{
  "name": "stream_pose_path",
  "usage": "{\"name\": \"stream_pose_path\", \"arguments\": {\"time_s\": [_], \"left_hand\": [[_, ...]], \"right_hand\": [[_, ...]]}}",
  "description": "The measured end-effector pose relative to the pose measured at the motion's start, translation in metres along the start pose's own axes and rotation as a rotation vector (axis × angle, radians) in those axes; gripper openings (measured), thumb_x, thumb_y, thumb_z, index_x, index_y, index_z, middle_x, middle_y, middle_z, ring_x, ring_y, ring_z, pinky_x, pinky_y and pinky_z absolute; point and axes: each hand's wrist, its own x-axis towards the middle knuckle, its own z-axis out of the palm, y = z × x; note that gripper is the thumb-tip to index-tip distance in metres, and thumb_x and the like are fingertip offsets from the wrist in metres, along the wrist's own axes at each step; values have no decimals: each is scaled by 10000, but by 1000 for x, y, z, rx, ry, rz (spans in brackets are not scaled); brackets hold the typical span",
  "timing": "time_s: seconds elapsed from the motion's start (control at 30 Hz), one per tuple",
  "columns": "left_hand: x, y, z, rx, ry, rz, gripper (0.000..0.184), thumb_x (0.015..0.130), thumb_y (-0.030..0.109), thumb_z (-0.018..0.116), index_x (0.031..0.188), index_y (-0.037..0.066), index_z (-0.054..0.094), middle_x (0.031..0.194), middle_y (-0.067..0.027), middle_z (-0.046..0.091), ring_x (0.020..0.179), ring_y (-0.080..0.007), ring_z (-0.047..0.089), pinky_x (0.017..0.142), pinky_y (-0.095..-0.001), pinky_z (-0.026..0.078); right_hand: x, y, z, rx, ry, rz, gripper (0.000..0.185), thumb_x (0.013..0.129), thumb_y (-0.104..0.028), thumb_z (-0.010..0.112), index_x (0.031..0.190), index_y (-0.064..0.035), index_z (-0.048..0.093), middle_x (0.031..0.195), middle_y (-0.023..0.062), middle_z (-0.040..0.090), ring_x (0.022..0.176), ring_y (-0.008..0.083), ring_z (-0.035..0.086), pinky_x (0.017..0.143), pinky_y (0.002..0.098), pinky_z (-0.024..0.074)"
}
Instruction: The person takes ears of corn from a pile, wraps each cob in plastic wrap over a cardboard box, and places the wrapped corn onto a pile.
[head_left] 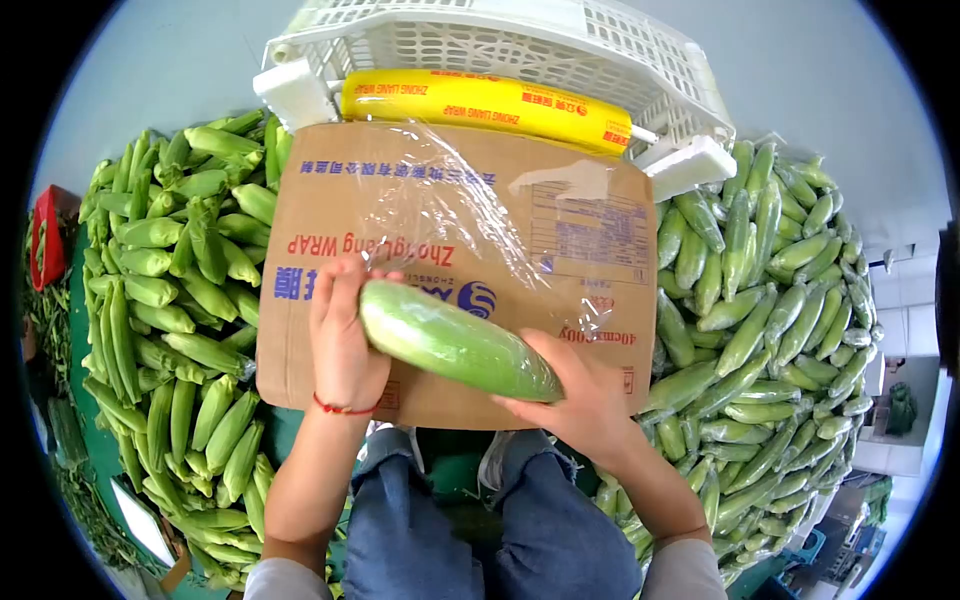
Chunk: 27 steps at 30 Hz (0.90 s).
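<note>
An ear of corn [450, 335] in its green husk lies slantwise between my two hands, above a cardboard box. Shiny clear film seems to cover its surface. My left hand [350, 330] is at the thick left end, its fingers curled up behind the ear and partly hidden. At the narrower right end, my right hand [580, 395] grips with the thumb above and fingers below. From a yellow roll of cling wrap [480, 108], clear film [450, 190] spreads wrinkled over the cardboard box [340, 230].
Behind the roll stands a white plastic crate [500, 50] with white blocks at the roll's ends. Unwrapped corn ears [190, 260] are heaped on the left. Film-wrapped ears [760, 330] form a pile on the right. A red object [48, 235] is at far left.
</note>
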Motion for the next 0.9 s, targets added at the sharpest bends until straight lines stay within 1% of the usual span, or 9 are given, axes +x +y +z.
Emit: {"name": "stream_pose_path", "arguments": {"time_s": [0.1, 0.17, 0.3, 0.4, 0.5, 0.6, 0.67, 0.77, 0.9], "left_hand": [[-27, -6, -17, -16, 86, -340, 188, 1011, 269, 491, 1002, 96, 565, 912, -29, 605, 876, -180, 604, 821, -346, 508], [-46, -9, -21, 37, 18, -517, 222, 1015, 280, 476, 1059, 92, 585, 956, -52, 656, 891, -192, 639, 798, -363, 526], [-81, -26, -42, 222, -154, -592, 401, 1032, 327, 380, 1321, 72, 492, 1258, -63, 593, 1158, -200, 557, 969, -378, 469], [-76, -24, -54, 624, -341, 56, 526, 1018, 320, 389, 1471, 71, 289, 1397, -104, 446, 1029, -199, 578, 787, -350, 517], [-77, -2, -34, 1254, -639, 431, 675, 971, 364, 408, 1513, 29, 185, 1413, -176, 416, 1001, -241, 598, 784, -373, 514], [-88, -9, -3, 910, -657, -84, 772, 904, 422, 547, 1474, -3, 249, 1295, -213, 534, 852, -323, 671, 708, -428, 550], [-80, -36, 18, 1172, -846, 243, 806, 881, 438, 596, 1463, -9, 261, 1286, -238, 531, 838, -354, 668, 704, -429, 547], [-85, -42, 69, 1562, -1053, 249, 773, 838, 298, 669, 1448, 0, 300, 1357, -262, 461, 1035, -427, 597, 857, -431, 508], [-85, -41, 65, 1629, -1151, 401, 616, 832, 130, 641, 1393, 11, 416, 1380, -233, 453, 1197, -423, 501, 964, -434, 455]], "right_hand": [[2, -8, -38, -160, 275, -474, 308, 774, -295, 775, 974, -82, 681, 834, 69, 635, 719, 255, 657, 579, 314, 517], [32, -21, -43, 425, 397, -654, 162, 796, -188, 743, 890, -71, 681, 878, 120, 653, 777, 286, 666, 690, 370, 547], [35, -49, -45, 763, 450, -397, 244, 854, -12, 651, 1079, -37, 561, 853, 92, 658, 743, 241, 648, 724, 386, 534], [39, -44, -61, 1194, 513, -62, 410, 872, -13, 622, 1227, -47, 420, 787, 51, 640, 676, 163, 612, 681, 365, 515], [32, -29, -62, 1345, 451, 49, 711, 830, -55, 676, 1406, -62, 259, 996, 79, 601, 914, 192, 603, 831, 373, 486], [11, -28, -28, 1294, 483, 14, 746, 823, -94, 705, 1432, -71, 274, 1239, 133, 527, 1123, 225, 546, 977, 375, 440], [-16, -13, -2, 1434, 535, 191, 800, 810, -119, 716, 1454, -74, 243, 1306, 148, 515, 1176, 254, 543, 1006, 402, 441], [-60, 29, 7, 1427, 633, 507, 661, 867, -152, 648, 1409, -38, 287, 1243, 173, 568, 1126, 292, 592, 965, 443, 485], [-141, 100, -93, 1390, 1191, 951, 448, 953, -407, 468, 1145, -6, 514, 998, 173, 606, 916, 299, 609, 840, 465, 516]]}}
